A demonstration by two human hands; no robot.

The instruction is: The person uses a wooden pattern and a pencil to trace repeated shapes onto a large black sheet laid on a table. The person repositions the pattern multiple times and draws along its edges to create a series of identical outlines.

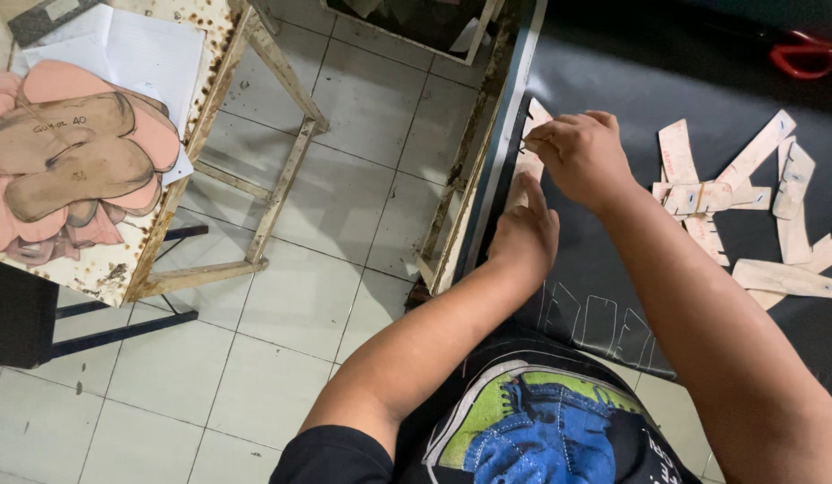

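Observation:
My left hand [526, 231] presses flat on a narrow cardboard pattern piece [534, 115] lying on a black sheet [613, 99] near the table's left edge. My right hand [577, 152] is just above it, fingers pinched around a thin pen-like tool whose tip touches the sheet beside the pattern. Most of the pattern is hidden under both hands. White traced outlines [595, 327] show on the black sheet close to my body.
Several loose cardboard pattern pieces [747, 197] lie to the right on the sheet. Red-handled scissors [803, 54] rest at the far right top. A rusty table [169, 197] at left carries paper and sole-shaped templates [71, 152]. Tiled floor [335, 269] lies between.

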